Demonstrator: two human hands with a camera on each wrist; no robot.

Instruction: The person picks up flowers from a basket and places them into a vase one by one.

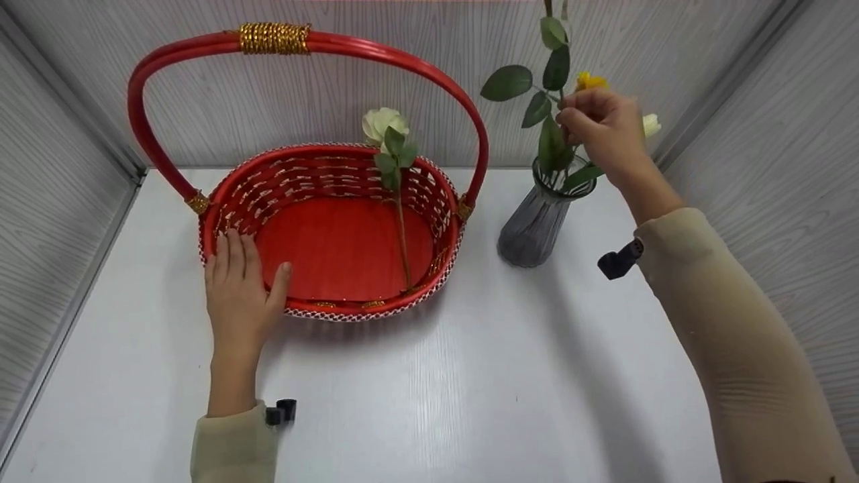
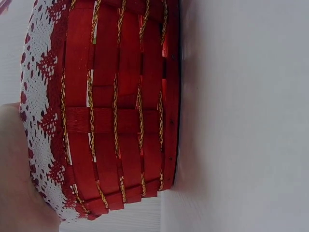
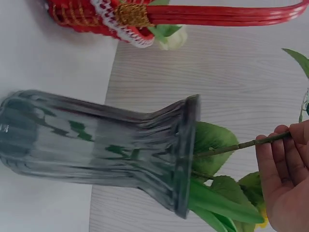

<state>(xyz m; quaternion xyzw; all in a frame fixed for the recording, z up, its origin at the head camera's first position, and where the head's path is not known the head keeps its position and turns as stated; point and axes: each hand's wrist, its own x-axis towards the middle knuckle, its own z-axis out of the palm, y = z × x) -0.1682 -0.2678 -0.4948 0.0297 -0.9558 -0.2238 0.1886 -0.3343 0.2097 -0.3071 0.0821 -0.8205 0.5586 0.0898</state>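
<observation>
My left hand rests on the left front rim of a red woven basket, its fingers fairly straight and reaching over the edge. In the left wrist view, part of that hand lies against the white lace trim. A white rose leans inside the basket, its bloom above the back rim. With thumb and fingers my right hand pinches a leafy flower stem above a grey glass vase. The stem's lower end reaches into the vase mouth; its top is cut off by the head view.
A yellow flower and another white flower show behind the right hand. The tall red handle arches over the basket. Wood-grain panels enclose the white table at the back and sides.
</observation>
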